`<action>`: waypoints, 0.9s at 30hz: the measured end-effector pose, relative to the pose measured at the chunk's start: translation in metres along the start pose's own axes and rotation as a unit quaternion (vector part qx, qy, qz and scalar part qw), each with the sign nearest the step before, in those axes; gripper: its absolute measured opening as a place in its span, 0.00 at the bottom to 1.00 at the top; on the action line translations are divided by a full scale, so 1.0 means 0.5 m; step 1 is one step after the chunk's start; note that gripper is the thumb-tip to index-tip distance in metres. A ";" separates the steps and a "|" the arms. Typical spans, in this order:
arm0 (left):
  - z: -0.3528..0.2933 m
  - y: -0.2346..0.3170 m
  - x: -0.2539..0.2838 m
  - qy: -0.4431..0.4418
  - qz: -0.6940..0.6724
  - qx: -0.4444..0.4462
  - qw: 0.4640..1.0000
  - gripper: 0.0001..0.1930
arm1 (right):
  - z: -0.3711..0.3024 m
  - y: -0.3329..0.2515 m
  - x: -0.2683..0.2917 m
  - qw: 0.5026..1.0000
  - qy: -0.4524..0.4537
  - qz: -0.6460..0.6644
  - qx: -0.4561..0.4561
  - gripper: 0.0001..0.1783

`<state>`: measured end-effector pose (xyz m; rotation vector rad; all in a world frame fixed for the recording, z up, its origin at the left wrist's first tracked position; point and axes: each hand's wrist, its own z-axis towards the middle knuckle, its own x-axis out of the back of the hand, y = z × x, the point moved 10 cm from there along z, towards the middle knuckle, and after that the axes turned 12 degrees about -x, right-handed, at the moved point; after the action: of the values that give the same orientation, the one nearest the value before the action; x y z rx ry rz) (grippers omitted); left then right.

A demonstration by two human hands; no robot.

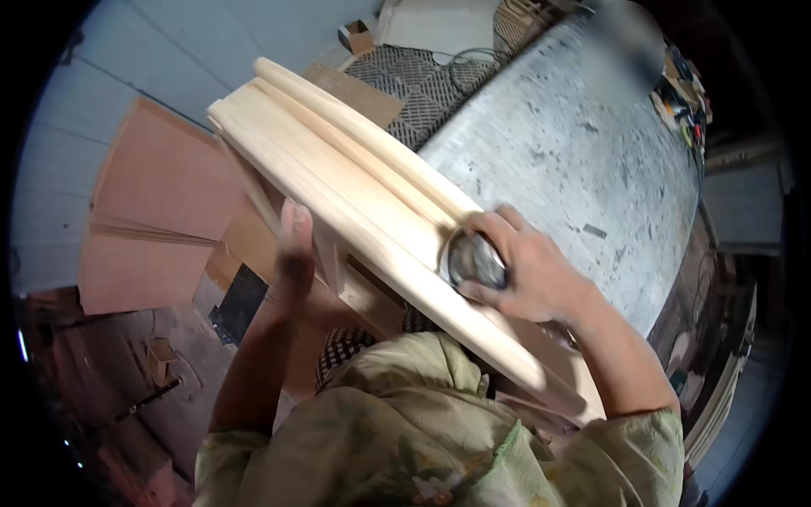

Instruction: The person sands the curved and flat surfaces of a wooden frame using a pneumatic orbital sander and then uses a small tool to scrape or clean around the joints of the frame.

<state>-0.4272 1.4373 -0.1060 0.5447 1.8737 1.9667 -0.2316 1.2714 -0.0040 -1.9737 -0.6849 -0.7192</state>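
A long pale wooden piece (338, 173) with rounded, stepped moulding slants across the view, in front of my body. My right hand (536, 266) is closed around a round, shiny metal object (476, 260), which is pressed to the moulding's upper face; its exact kind I cannot make out. Beside the near edge of the wood, my left hand (296, 245) points upward with its fingers stretched out, blurred and seen edge-on. Its fingertips are close to the wood's side, and whether they touch it I cannot tell.
A grey, stained tabletop (549, 152) extends behind the wood to the right. Tools (688, 101) lie at its far edge. On the left are reddish sheets (165, 207) and a dark flat piece (241, 302). An open cardboard box (357, 38) stands beyond, near a patterned mat (422, 80).
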 end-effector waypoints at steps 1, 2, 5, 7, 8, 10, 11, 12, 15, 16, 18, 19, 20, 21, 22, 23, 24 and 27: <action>0.008 0.026 -0.021 0.023 -0.013 0.029 0.999 0.29 | 0.043 -0.022 0.008 0.999 0.023 0.019 0.038 0.33; 0.015 0.062 -0.048 0.049 -0.025 0.053 0.997 0.31 | 0.079 -0.051 0.012 0.998 0.021 0.021 0.059 0.31; 0.051 0.025 -0.023 0.055 -0.049 0.042 0.996 0.35 | 0.113 -0.077 0.012 0.998 0.018 0.012 0.054 0.30; 0.068 0.022 -0.015 0.026 -0.072 -0.006 0.997 0.34 | 0.060 -0.025 0.010 0.999 0.026 0.037 0.018 0.31; 0.065 0.018 -0.016 0.033 -0.083 0.001 0.996 0.31 | 0.017 0.007 0.011 0.998 0.031 0.049 0.004 0.31; 0.053 -0.045 0.019 0.009 -0.064 0.028 0.998 0.33 | -0.058 0.066 0.010 0.997 0.022 0.017 -0.075 0.32; 0.050 -0.052 0.032 0.026 -0.053 0.019 0.998 0.32 | -0.089 0.085 0.010 0.996 0.027 0.013 -0.087 0.31; 0.046 -0.066 0.035 0.029 -0.039 0.024 0.999 0.31 | -0.106 0.094 0.011 0.994 0.029 0.013 -0.107 0.30; 0.027 -0.064 0.017 0.119 -0.123 0.075 0.982 0.34 | -0.041 0.061 0.015 0.995 0.026 0.017 -0.090 0.30; 0.026 -0.052 0.013 0.084 -0.048 0.052 0.994 0.34 | 0.000 0.018 0.020 0.998 0.034 0.008 -0.046 0.30; 0.021 -0.028 0.005 0.025 0.104 -0.001 0.994 0.35 | 0.104 -0.068 0.026 0.999 0.037 0.011 0.024 0.30; 0.021 -0.024 -0.003 0.058 0.004 0.074 0.996 0.35 | 0.143 -0.099 0.020 0.998 0.032 -0.001 0.053 0.31; 0.016 -0.018 -0.016 0.102 -0.094 0.145 0.980 0.35 | 0.171 -0.115 0.015 0.998 0.026 -0.001 0.055 0.31; 0.018 -0.014 -0.007 0.113 -0.088 0.163 0.976 0.34 | 0.194 -0.134 0.018 0.998 0.023 -0.003 0.065 0.31; 0.025 -0.013 0.002 0.122 -0.088 0.180 0.972 0.33 | 0.187 -0.143 0.019 0.996 0.039 -0.002 0.084 0.30; 0.038 -0.007 0.022 0.149 -0.075 0.170 0.971 0.32 | 0.171 -0.135 0.021 0.997 0.036 -0.001 0.068 0.30; 0.052 -0.007 0.044 0.177 -0.063 0.164 0.968 0.32 | 0.149 -0.121 0.020 0.998 0.031 0.001 0.051 0.30; 0.118 -0.035 0.104 0.197 -0.138 0.003 0.971 0.31 | 0.130 -0.101 0.014 1.000 0.017 0.001 0.019 0.30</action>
<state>-0.4414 1.5154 -0.1196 -0.1182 2.0482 1.9822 -0.2485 1.3523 0.0014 -1.9223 -0.6705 -0.7322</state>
